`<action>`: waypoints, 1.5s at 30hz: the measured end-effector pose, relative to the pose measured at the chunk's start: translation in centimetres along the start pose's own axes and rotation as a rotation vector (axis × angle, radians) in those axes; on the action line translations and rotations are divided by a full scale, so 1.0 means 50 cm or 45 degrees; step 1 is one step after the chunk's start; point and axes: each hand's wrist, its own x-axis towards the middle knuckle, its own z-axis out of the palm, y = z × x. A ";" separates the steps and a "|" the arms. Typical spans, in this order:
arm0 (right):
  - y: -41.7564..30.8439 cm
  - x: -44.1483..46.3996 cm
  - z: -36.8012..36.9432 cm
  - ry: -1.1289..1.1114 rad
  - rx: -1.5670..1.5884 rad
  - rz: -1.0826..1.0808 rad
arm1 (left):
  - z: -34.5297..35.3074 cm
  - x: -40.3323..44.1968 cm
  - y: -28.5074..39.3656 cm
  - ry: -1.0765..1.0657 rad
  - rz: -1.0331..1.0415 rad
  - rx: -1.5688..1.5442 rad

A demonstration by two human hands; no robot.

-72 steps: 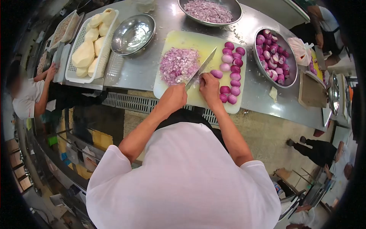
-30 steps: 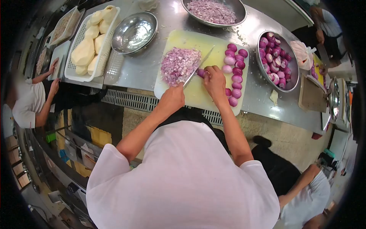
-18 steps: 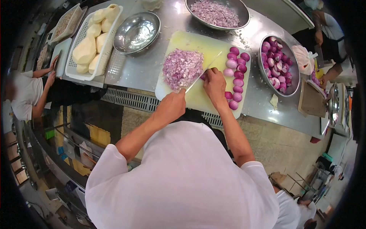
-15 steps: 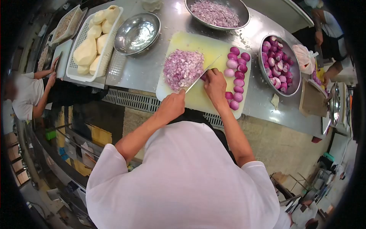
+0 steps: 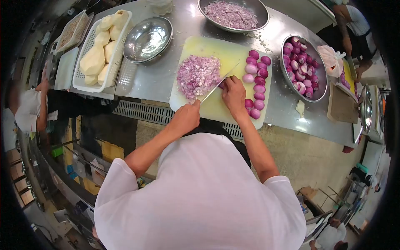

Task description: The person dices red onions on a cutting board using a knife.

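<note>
My left hand is closed round the handle of a knife, whose blade slants up and right across the yellow-white cutting board. Pressed under the fingertips of my right hand, beside the blade, is a piece of red onion, mostly hidden. A heap of finely chopped red onion lies left of the blade. Along the board's right side, peeled red onion pieces stand in rows.
A steel bowl of chopped onion stands behind the board, with an empty-looking bowl at left. Right is a bowl of onions. A white basket holds peeled roots. Co-workers stand at both sides.
The view has shifted slightly. My hands, knife and onion piece stay in nearly the same places on the board. The co-worker at left has drawn their hands back from the pale board.
</note>
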 end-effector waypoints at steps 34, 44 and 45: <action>0.011 -0.016 -0.009 0.020 0.043 -0.011 | -0.025 -0.008 0.007 -0.093 0.043 -0.032; 0.014 -0.016 0.000 0.027 0.053 -0.017 | -0.007 0.002 -0.016 -0.084 0.025 0.043; 0.011 -0.018 -0.001 0.025 0.052 -0.014 | -0.009 0.005 -0.009 -0.063 0.048 0.059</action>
